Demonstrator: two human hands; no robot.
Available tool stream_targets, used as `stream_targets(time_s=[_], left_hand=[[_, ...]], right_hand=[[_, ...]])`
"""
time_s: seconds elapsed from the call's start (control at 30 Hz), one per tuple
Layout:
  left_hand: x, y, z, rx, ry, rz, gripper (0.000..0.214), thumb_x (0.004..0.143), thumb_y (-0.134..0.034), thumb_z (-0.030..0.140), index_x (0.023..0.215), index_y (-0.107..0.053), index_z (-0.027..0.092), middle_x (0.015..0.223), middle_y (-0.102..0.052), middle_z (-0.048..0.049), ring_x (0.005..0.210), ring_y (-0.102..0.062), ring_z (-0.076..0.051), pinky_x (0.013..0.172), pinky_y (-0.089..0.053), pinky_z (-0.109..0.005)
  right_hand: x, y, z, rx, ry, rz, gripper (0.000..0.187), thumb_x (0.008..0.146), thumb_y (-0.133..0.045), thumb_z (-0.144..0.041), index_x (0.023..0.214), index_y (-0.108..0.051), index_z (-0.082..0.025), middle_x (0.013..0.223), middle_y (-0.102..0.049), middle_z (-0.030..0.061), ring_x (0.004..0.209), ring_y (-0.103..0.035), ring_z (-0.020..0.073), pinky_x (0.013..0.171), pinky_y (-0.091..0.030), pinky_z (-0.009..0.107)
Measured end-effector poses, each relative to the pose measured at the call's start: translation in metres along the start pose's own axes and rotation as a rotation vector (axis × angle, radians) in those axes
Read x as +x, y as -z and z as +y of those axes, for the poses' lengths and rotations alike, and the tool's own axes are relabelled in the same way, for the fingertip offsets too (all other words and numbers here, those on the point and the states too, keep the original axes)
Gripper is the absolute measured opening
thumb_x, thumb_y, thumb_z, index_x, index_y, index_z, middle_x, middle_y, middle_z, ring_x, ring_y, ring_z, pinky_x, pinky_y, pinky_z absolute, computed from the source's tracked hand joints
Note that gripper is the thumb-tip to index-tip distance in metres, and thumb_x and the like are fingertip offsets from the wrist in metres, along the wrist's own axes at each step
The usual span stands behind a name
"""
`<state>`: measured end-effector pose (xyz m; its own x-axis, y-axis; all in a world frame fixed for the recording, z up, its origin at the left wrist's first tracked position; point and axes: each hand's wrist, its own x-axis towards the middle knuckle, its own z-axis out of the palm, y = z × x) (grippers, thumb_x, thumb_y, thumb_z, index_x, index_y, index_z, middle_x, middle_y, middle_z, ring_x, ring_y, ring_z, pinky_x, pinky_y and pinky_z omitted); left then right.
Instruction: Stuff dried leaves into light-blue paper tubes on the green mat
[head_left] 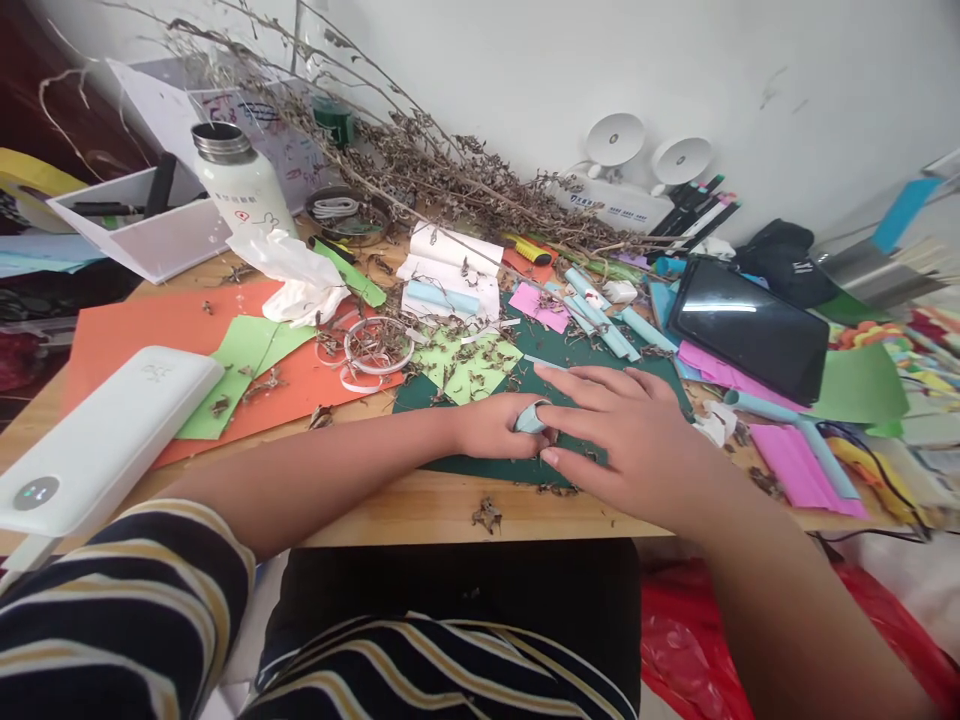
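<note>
My left hand (491,425) rests on the dark green cutting mat (577,350), fingers curled around a small light blue paper roll (531,417). My right hand (619,425) lies over the mat just to the right, fingers stretched out leftward, its thumb and fingertips touching the same roll. Both hands meet at the roll near the table's front edge. Dry plant bits lie scattered on the mat around them.
Orange (150,325), green (247,350) and pink (795,465) paper sheets cover the wooden table. Several blue paper tubes (600,315) lie behind the mat. A black tablet (750,325) sits right, a white bottle (240,180) and dry branches (420,160) behind, a white device (97,440) left.
</note>
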<state>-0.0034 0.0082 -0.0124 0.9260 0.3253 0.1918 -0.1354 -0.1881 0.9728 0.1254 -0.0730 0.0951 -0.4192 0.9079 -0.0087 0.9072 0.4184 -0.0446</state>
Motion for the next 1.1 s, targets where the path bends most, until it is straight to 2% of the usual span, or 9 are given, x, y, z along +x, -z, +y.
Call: stream_targets(time_s=[0.07,0.13,0.2,0.23,0.33,0.4,0.47,0.83,1.1], left_hand=[[0.000,0.000,0.003,0.030,0.022,-0.004,0.011,0.062,-0.049,0.009,0.071,-0.045,0.013,0.065,-0.047,0.0032,0.060,-0.044,-0.007,0.057,-0.038,-0.019],[0.000,0.001,0.006,0.041,0.045,-0.007,0.010,0.062,-0.049,0.009,0.070,-0.044,0.014,0.063,-0.046,0.0037,0.058,-0.043,-0.007,0.055,-0.037,-0.018],[0.001,0.001,0.008,0.028,0.046,-0.026,0.010,0.062,-0.047,0.008,0.067,-0.042,0.014,0.061,-0.044,0.0044,0.055,-0.041,-0.006,0.053,-0.035,-0.018],[0.001,0.001,0.008,0.017,0.039,-0.038,0.011,0.062,-0.047,0.007,0.067,-0.042,0.015,0.059,-0.043,0.0048,0.054,-0.040,-0.006,0.052,-0.034,-0.018],[0.002,0.002,0.008,0.001,0.027,-0.041,0.011,0.062,-0.048,0.009,0.067,-0.040,0.016,0.057,-0.040,0.0058,0.052,-0.038,-0.006,0.050,-0.032,-0.018],[0.002,0.002,0.008,0.007,0.030,-0.034,0.011,0.063,-0.048,0.010,0.066,-0.039,0.016,0.057,-0.040,0.0057,0.052,-0.037,-0.006,0.049,-0.032,-0.019],[0.002,0.002,0.008,0.011,0.027,-0.035,0.010,0.063,-0.047,0.011,0.066,-0.039,0.016,0.058,-0.041,0.0053,0.052,-0.038,-0.006,0.050,-0.033,-0.019],[0.002,0.002,0.008,0.066,0.058,-0.016,0.008,0.064,-0.047,0.017,0.066,-0.039,0.015,0.058,-0.040,0.0049,0.052,-0.038,-0.006,0.050,-0.033,-0.019],[0.001,0.002,0.006,0.064,0.053,-0.035,0.009,0.065,-0.048,0.017,0.068,-0.040,0.016,0.059,-0.042,0.0045,0.052,-0.039,-0.007,0.049,-0.033,-0.019]], right_hand=[[-0.004,0.005,0.010,0.222,-0.005,0.045,0.021,0.077,-0.044,-0.034,0.091,-0.060,-0.030,0.125,-0.045,0.0009,0.108,-0.043,0.0271,0.085,-0.033,0.051],[-0.011,0.000,0.021,0.492,-0.085,0.259,0.023,0.079,-0.041,-0.033,0.090,-0.060,-0.028,0.118,-0.051,0.0029,0.106,-0.046,0.0222,0.083,-0.039,0.042],[-0.017,-0.018,0.030,0.606,-0.248,0.464,0.022,0.078,-0.041,-0.034,0.087,-0.059,-0.025,0.106,-0.056,0.0048,0.099,-0.050,0.0207,0.075,-0.044,0.036],[-0.019,-0.031,0.033,0.562,-0.339,0.418,0.023,0.077,-0.043,-0.036,0.086,-0.059,-0.024,0.100,-0.057,0.0055,0.094,-0.052,0.0209,0.071,-0.045,0.035],[-0.024,-0.074,0.030,0.341,-0.489,0.130,0.034,0.071,-0.048,-0.045,0.094,-0.058,-0.022,0.095,-0.057,0.0077,0.086,-0.054,0.0234,0.068,-0.045,0.038],[-0.025,-0.093,0.023,0.235,-0.516,0.067,0.044,0.069,-0.048,-0.050,0.102,-0.054,-0.021,0.099,-0.054,0.0092,0.089,-0.053,0.0257,0.070,-0.044,0.040],[-0.026,-0.101,0.017,0.177,-0.532,0.071,0.048,0.069,-0.048,-0.051,0.106,-0.051,-0.021,0.101,-0.053,0.0100,0.092,-0.052,0.0269,0.070,-0.044,0.040],[-0.019,-0.102,0.016,0.128,-0.573,0.072,0.020,0.076,-0.043,-0.029,0.090,-0.053,-0.021,0.089,-0.061,0.0041,0.083,-0.054,0.0233,0.066,-0.042,0.035],[-0.021,-0.091,0.027,0.337,-0.649,0.255,0.035,0.070,-0.053,-0.032,0.102,-0.043,-0.023,0.076,-0.063,0.0012,0.056,-0.054,0.0153,0.052,-0.040,0.028]])
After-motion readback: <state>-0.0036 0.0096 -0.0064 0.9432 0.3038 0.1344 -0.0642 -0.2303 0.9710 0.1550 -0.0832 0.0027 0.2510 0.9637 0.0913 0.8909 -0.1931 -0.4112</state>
